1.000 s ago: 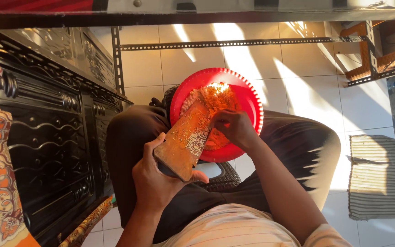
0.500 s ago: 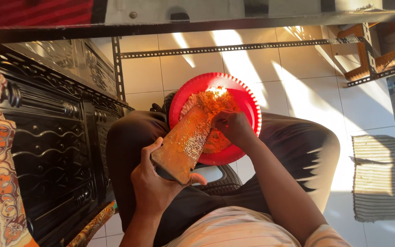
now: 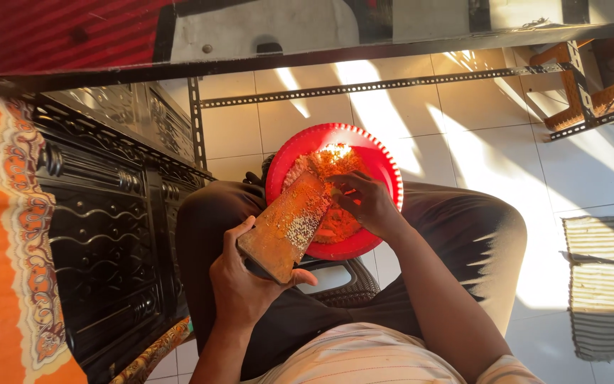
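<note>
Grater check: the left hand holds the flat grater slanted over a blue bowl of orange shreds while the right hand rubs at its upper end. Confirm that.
Not quite: the bowl is red, not blue, as the head view shows. The rest stands: the left hand holds the flat grater slanted over the bowl of orange shreds, and the right hand is at its upper end.

Red bowl (image 3: pixel 378 160) held orange shreds (image 3: pixel 335 213); the grater (image 3: pixel 286 227) was orange-stained, the mat (image 3: pixel 609 284) striped grey, the cloth (image 3: pixel 8 235) orange with a paisley border.
</note>
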